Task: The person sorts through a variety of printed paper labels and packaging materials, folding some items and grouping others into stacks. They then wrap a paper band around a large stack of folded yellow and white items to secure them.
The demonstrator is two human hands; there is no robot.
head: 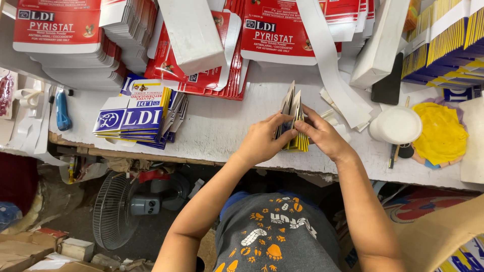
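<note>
This is a small packaging workshop. Stacks of flat red-and-white printed cartons (58, 35) fill the worn white surface (222, 126) from ten to twelve o'clock, a pile of flat blue-and-white cartons (133, 118) lies at nine, and upright bundles of blue-and-yellow carton blanks (443, 40) stand at two. A grey floor fan (121, 209) sits below among cardboard scraps.

Bright, even light falls from overhead on the white surface (227, 126), and shadows there are soft and short. The white paper strip (327, 60) and the round white lid (398, 125) near the right edge are close to washed out. Below the surface's front edge the floor is dim and the fan (117, 209) sits in shade. Focus is sharp mid-frame; lines bend slightly toward the corners.
</note>
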